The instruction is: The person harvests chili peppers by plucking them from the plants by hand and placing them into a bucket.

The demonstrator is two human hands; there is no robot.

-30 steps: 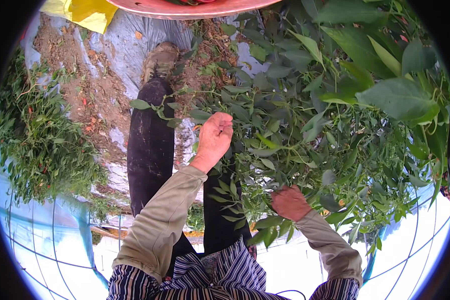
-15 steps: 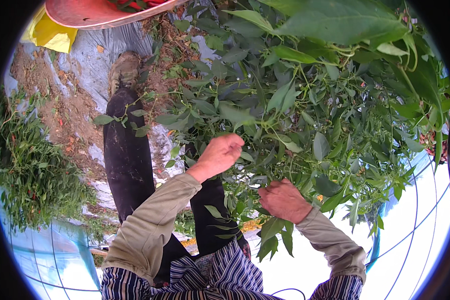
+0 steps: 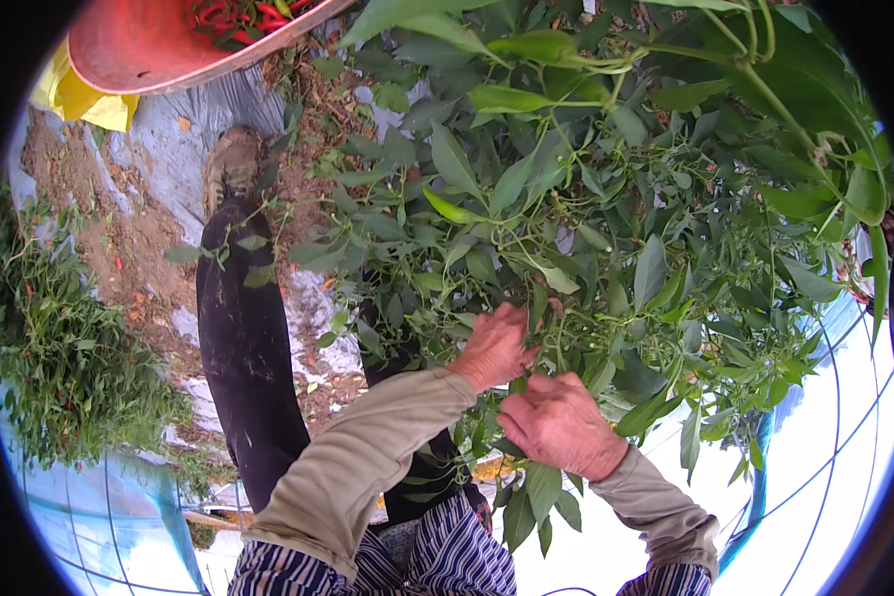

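My left hand (image 3: 497, 348), fingers curled, reaches into the leafy pepper plant (image 3: 646, 273), where stems and leaves hide what it holds, if anything. My right hand (image 3: 556, 427) is just below and to the right, nearly touching it, thumb and fingers bent together at a stem; what lies in them cannot be made out. Both hands are in front of my dark-trousered legs (image 3: 243, 348). Above my fingertips are small brownish shrivelled bits (image 3: 556, 308), too small to name.
A red tub (image 3: 129, 55) holding red peppers (image 3: 238, 15) stands at the upper left beside yellow plastic (image 3: 74, 104). My left boot (image 3: 230, 164) rests on silver mulch sheet and soil. Cut-looking plants (image 3: 60, 348) with scattered red peppers line the left.
My left hand has moved down and to the right, deeper into the leaves and beside my right hand, which has shifted slightly. The tub and foliage appear shifted as the view moved.
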